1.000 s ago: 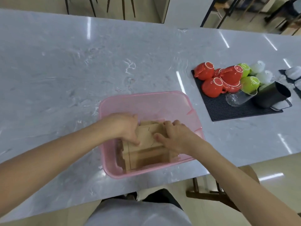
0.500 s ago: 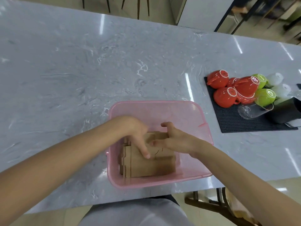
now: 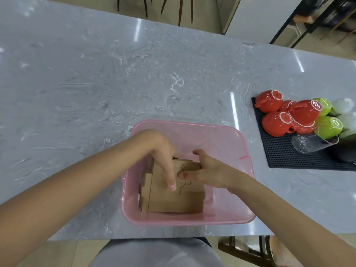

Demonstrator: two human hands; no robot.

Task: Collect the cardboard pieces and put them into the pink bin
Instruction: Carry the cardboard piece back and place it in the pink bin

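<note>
Cardboard pieces [image 3: 173,197] lie stacked inside the pink bin [image 3: 221,132], against its left and near walls, edges stepped at the left side. The bin rests on the grey marble counter [image 3: 96,83], close to the near edge. Left hand [image 3: 161,153] reaches into the bin; fingers [image 3: 170,178] extended and held together, pressing flat on the top piece. Right hand [image 3: 208,168] enters from the right; fingers loosely curled, tips touching the top piece near its far edge, thumb raised and apart from them. Neither hand grips a piece. To the right, well apart from the bin, a black mat [image 3: 279,157] carries upturned red cups [image 3: 275,124] and green cups [image 3: 329,128].
</note>
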